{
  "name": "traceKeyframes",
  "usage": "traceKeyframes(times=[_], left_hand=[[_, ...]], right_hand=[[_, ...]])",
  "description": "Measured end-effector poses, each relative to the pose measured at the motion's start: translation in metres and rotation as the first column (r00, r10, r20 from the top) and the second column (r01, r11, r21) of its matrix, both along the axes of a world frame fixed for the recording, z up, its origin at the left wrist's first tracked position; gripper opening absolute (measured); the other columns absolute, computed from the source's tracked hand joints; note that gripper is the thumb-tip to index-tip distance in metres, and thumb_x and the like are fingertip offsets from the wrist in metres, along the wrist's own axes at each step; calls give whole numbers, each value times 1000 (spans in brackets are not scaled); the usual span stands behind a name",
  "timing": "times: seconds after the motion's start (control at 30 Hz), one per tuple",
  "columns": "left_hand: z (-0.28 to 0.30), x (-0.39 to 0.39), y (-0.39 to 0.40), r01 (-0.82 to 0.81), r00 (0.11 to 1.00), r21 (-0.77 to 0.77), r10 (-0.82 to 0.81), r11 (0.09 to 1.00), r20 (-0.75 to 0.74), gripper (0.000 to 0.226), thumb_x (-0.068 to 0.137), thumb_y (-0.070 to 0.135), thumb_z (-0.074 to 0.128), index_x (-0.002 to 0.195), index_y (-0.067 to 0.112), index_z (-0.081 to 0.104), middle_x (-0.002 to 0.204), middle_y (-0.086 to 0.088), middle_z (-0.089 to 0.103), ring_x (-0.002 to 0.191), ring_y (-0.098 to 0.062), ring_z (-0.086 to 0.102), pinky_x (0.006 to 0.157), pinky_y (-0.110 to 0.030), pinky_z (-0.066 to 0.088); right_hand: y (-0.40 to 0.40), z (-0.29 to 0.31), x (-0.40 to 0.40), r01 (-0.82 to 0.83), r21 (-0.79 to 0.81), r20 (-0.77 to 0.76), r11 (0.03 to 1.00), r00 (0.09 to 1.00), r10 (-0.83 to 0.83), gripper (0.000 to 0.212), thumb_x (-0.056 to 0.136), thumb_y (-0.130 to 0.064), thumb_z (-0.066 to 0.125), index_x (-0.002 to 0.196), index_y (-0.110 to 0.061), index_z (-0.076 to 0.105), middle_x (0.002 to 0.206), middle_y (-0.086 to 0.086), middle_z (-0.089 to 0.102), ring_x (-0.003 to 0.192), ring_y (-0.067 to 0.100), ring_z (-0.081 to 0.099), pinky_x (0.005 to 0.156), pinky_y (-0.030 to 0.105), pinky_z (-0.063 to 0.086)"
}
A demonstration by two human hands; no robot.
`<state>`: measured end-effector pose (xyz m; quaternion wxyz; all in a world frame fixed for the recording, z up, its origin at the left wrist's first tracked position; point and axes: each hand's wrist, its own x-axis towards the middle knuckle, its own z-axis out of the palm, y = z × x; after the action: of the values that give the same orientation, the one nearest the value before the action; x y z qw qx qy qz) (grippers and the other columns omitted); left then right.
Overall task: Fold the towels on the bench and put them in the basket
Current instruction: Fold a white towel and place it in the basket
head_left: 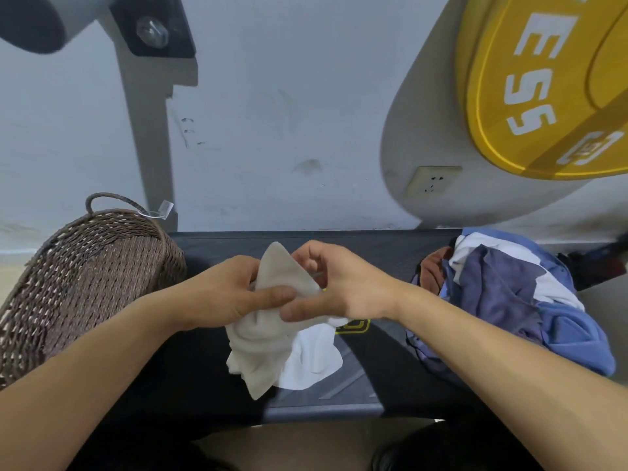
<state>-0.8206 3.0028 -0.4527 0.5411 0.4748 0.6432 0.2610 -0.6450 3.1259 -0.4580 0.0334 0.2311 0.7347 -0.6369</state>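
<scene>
A crumpled off-white towel [268, 338] hangs above the black bench [373, 253], one corner pointing up between my hands. My left hand [221, 294] grips its left side, thumb laid across the cloth. My right hand [343, 287] pinches the right side with thumb and curled fingers. A white towel [314, 362] lies on the bench just under and right of it. The brown woven basket [85, 266] stands at the bench's left end, tilted, with its inside hidden from me. A heap of blue, purple and white towels [516, 294] is piled at the right end.
A grey wall runs behind the bench, with a socket [431, 181] on the right. A yellow weight plate [550, 83] hangs top right and a grey metal post [149, 130] rises behind the basket. A dark shoe [401, 453] shows below the bench edge.
</scene>
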Motion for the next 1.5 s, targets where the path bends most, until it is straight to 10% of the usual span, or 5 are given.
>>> traceKeyframes(times=[0.3, 0.83, 1.17, 1.3, 1.5], left_hand=[[-4, -7, 8, -482, 832, 84, 425, 872, 356, 26, 76, 28, 74, 95, 11, 72, 93, -9, 75, 83, -18, 71, 66, -24, 57], [-103, -44, 6, -718, 690, 44, 718, 695, -85, 17, 90, 33, 70, 88, 16, 73, 86, -4, 74, 81, -20, 68, 69, -35, 53], [-130, -66, 4, -839, 464, 194, 854, 509, -236, 4, 94, 16, 62, 94, 17, 65, 93, -10, 69, 83, -24, 64, 72, -41, 57], [-128, -56, 5, -749, 549, 89, 690, 657, -472, 50, 89, 21, 68, 134, 15, 48, 117, -6, 58, 109, -27, 58, 89, -34, 45], [-100, 7, -2, -288, 769, 134, 313, 948, -558, 33, 82, 30, 71, 113, 23, 63, 106, 6, 59, 95, -11, 57, 81, -26, 45]], right_hand=[[13, -16, 9, -289, 175, 300, 941, 926, 228, 16, 80, -27, 79, 69, -30, 68, 66, -16, 67, 61, 0, 59, 64, 21, 49], [76, -50, 26, -323, 539, 654, 778, 742, -145, 22, 85, -27, 63, 101, -13, 70, 91, 6, 69, 85, 28, 64, 64, 27, 43], [86, -55, -2, 585, 265, 220, 767, 738, -639, 22, 92, -18, 70, 106, -9, 56, 86, 15, 66, 59, 21, 67, 47, 25, 55], [83, -65, -7, 421, 422, 312, 803, 764, -565, 45, 89, -17, 71, 128, -11, 49, 115, 8, 64, 95, 31, 69, 85, 41, 57], [53, -61, -2, -187, 461, 616, 867, 771, -161, 29, 81, -29, 68, 103, -11, 72, 102, 8, 74, 82, 25, 70, 72, 29, 55]])
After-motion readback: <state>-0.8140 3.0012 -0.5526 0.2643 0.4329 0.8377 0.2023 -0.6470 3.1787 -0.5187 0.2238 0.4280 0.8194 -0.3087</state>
